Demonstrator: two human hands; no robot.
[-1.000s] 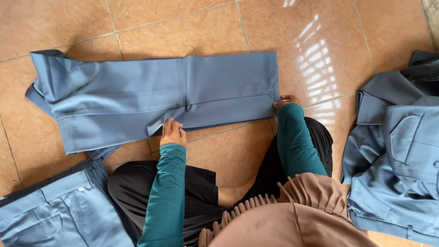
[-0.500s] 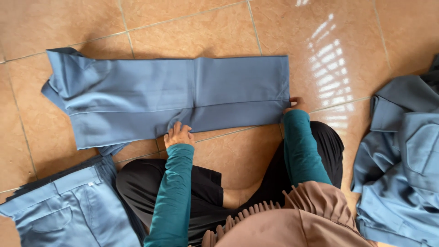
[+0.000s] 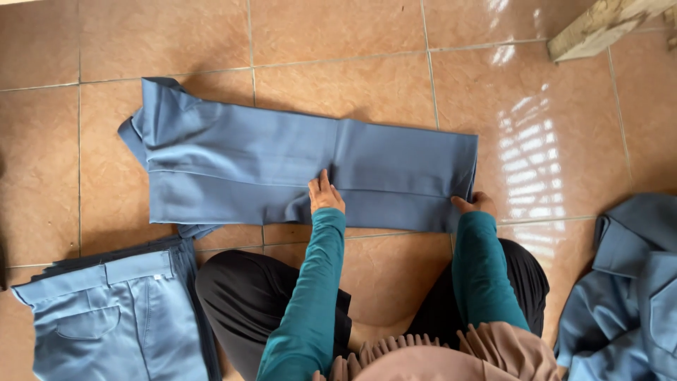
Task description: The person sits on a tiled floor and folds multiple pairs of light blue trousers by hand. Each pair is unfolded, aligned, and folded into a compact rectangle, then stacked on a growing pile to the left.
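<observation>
On the trousers (image 3: pixel 310 176), left hand (image 3: pixel 324 195) presses flat; right hand (image 3: pixel 474 204) pinches the hem.

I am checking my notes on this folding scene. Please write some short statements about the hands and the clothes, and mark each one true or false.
1. The left hand lies flat on the blue trousers. True.
2. The right hand holds a pair of scissors. False: it grips the trousers' right end.
3. The trousers lie on a tiled floor. True.
4. The folded stack is red. False: it is blue.
</observation>
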